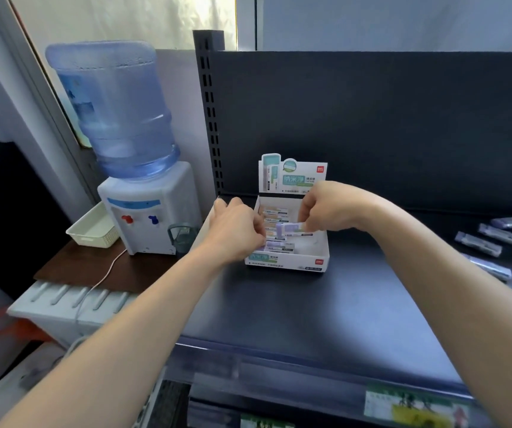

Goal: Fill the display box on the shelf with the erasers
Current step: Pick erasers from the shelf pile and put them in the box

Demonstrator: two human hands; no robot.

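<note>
Head view. Held over the display box, the purple eraser looks light and stiff, its wrapper likely slick; best pinched at the short ends. The right hand pinches its right end, wrist arched. At the box's 9 o'clock the left hand curls inward; its grip cannot be told. The box sits mid-shelf, with spare erasers at 3 o'clock.

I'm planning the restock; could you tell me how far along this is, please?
Done: stacked erasers fill the left side of the display box. In hand: left hand and right hand hold a purple eraser above it. Left: the box's right side looks bare; loose erasers lie on the shelf.
</note>
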